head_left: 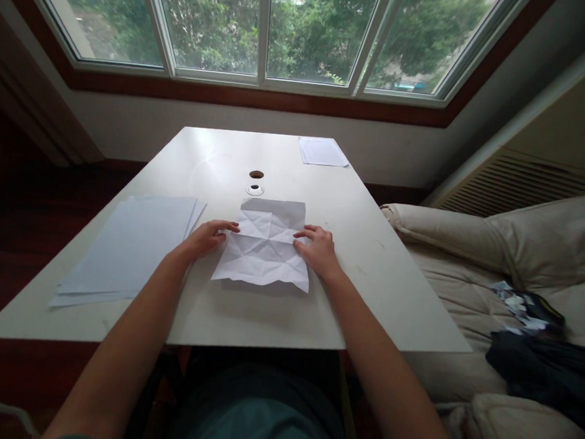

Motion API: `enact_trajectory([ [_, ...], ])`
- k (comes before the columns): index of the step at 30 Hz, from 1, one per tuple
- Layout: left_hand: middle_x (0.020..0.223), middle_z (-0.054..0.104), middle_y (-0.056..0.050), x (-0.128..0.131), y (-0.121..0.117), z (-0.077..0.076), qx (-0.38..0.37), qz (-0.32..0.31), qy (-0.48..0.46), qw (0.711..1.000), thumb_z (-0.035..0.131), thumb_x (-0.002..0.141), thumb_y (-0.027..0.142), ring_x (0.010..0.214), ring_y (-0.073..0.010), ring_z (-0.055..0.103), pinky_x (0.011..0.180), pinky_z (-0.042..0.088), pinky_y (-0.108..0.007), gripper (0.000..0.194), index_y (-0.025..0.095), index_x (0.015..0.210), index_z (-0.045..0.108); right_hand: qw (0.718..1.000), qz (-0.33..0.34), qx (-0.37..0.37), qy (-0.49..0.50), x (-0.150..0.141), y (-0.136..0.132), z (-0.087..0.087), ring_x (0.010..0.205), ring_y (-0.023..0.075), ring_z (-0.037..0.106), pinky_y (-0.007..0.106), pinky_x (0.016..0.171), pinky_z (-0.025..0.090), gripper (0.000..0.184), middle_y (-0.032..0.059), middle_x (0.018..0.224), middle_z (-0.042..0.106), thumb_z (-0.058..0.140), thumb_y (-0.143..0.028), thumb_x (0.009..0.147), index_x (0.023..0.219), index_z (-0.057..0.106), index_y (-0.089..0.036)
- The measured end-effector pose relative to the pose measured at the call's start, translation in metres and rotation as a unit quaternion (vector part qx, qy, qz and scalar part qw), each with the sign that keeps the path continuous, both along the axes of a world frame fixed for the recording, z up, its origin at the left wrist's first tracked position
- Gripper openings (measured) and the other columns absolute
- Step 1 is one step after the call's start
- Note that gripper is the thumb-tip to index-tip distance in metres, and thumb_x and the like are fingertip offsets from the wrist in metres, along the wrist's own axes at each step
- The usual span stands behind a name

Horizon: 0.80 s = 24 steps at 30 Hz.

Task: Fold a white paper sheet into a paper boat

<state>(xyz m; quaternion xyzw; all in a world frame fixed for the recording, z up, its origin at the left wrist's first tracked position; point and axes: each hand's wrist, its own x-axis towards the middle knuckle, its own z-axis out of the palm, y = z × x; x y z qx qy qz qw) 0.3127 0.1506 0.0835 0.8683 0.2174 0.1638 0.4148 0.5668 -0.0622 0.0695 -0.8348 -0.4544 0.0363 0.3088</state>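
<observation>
A creased white sheet of paper point(268, 253) is spread out in front of me, crossed by many fold lines. Its near edge is wavy and lifts a little off the table, casting a shadow below. At the sheet's left edge, my left hand point(211, 237) pinches the paper between thumb and fingers. My right hand point(317, 246) grips the opposite edge at about the same height, thumb below the fingers. The parts of both thumbs and fingers under the paper are hidden.
The white table point(387, 310) carries a stack of blank paper point(126, 246) at left and printed sheets point(323, 152) at the far right corner. Beyond the paper are a round hole point(256, 175) and a ring-shaped cover point(255, 190). A beige sofa point(453, 261) stands at right, below the window.
</observation>
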Motion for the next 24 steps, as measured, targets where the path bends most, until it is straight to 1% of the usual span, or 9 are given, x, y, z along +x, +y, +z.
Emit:
enact_trajectory([
  [3, 0.128, 0.066, -0.007, 0.002, -0.003, 0.004, -0.010, 0.001, -0.006, 1.000, 0.047, 0.080, 0.022, 0.124, -0.0236, 0.058, 0.114, 0.036, -0.039, 0.038, 0.018, 0.107, 0.073, 1.000, 0.022, 0.009, -0.002, 0.000, 0.000, 0.002, 0.127, 0.0267, 0.049, 0.044, 0.109, 0.035, 0.028, 0.0045, 0.130, 0.064, 0.063, -0.041, 0.084, 0.106, 0.075, -0.028],
  [5, 0.131, 0.064, -0.008, 0.002, -0.006, 0.005, 0.012, 0.005, 0.001, 1.000, 0.052, 0.085, 0.033, 0.126, -0.0253, 0.056, 0.113, 0.037, -0.041, 0.039, 0.019, 0.116, 0.070, 0.999, 0.040, 0.011, -0.008, 0.000, -0.001, 0.005, 0.132, 0.0282, 0.045, 0.046, 0.110, 0.034, 0.038, 0.0035, 0.136, 0.061, 0.063, -0.047, 0.084, 0.117, 0.071, -0.029],
  [8, 0.141, 0.057, -0.007, 0.002, -0.007, 0.002, 0.085, 0.012, 0.024, 0.996, 0.067, 0.079, 0.048, 0.134, -0.0284, 0.047, 0.115, 0.034, -0.043, 0.057, 0.023, 0.130, 0.062, 0.997, 0.067, -0.018, -0.019, -0.002, -0.003, 0.008, 0.138, 0.0319, 0.038, 0.054, 0.109, 0.033, 0.054, 0.0034, 0.145, 0.054, 0.066, -0.054, 0.082, 0.131, 0.062, -0.031],
  [10, 0.141, 0.057, -0.007, 0.003, -0.005, -0.004, 0.121, 0.009, 0.034, 0.992, 0.069, 0.077, 0.052, 0.138, -0.0288, 0.043, 0.117, 0.031, -0.042, 0.060, 0.024, 0.130, 0.062, 0.996, 0.080, -0.040, -0.028, -0.003, -0.005, 0.008, 0.138, 0.0332, 0.039, 0.056, 0.108, 0.033, 0.060, 0.0047, 0.146, 0.053, 0.067, -0.056, 0.080, 0.134, 0.059, -0.031],
  [12, 0.137, 0.060, -0.007, 0.004, -0.002, -0.010, 0.146, 0.018, 0.035, 0.988, 0.070, 0.077, 0.052, 0.136, -0.0283, 0.045, 0.116, 0.032, -0.041, 0.057, 0.023, 0.126, 0.065, 0.994, 0.086, -0.053, -0.037, -0.003, -0.006, 0.007, 0.136, 0.0331, 0.041, 0.055, 0.107, 0.034, 0.057, 0.0055, 0.143, 0.055, 0.067, -0.055, 0.081, 0.132, 0.060, -0.031],
  [15, 0.135, 0.061, -0.008, 0.006, 0.001, -0.015, 0.174, 0.039, 0.034, 0.983, 0.069, 0.078, 0.047, 0.130, -0.0267, 0.051, 0.114, 0.036, -0.039, 0.051, 0.022, 0.122, 0.067, 0.993, 0.091, -0.052, -0.046, -0.003, -0.007, 0.007, 0.131, 0.0313, 0.047, 0.051, 0.105, 0.035, 0.048, 0.0045, 0.138, 0.060, 0.064, -0.054, 0.084, 0.126, 0.065, -0.031],
  [19, 0.130, 0.063, -0.009, 0.007, 0.004, -0.014, 0.205, 0.080, 0.028, 0.975, 0.069, 0.078, 0.044, 0.124, -0.0268, 0.055, 0.109, 0.041, -0.040, 0.050, 0.022, 0.122, 0.065, 0.995, 0.075, -0.034, -0.058, -0.006, -0.009, 0.012, 0.120, 0.0294, 0.052, 0.046, 0.097, 0.037, 0.039, 0.0041, 0.125, 0.068, 0.057, -0.056, 0.088, 0.114, 0.071, -0.032],
  [21, 0.123, 0.066, -0.009, 0.006, 0.005, -0.013, 0.220, 0.098, 0.032, 0.970, 0.069, 0.078, 0.044, 0.118, -0.0274, 0.058, 0.105, 0.044, -0.040, 0.047, 0.022, 0.119, 0.066, 0.996, 0.061, -0.032, -0.064, -0.008, -0.010, 0.016, 0.114, 0.0292, 0.054, 0.045, 0.094, 0.035, 0.038, 0.0051, 0.116, 0.071, 0.053, -0.056, 0.089, 0.108, 0.073, -0.031],
  [24, 0.112, 0.069, -0.010, 0.006, 0.005, -0.011, 0.225, 0.121, 0.042, 0.966, 0.068, 0.079, 0.046, 0.107, -0.0273, 0.063, 0.097, 0.048, -0.039, 0.042, 0.021, 0.112, 0.069, 0.995, 0.053, -0.037, -0.069, -0.010, -0.010, 0.020, 0.106, 0.0279, 0.055, 0.045, 0.091, 0.033, 0.035, 0.0056, 0.100, 0.074, 0.055, -0.054, 0.089, 0.105, 0.074, -0.029],
])
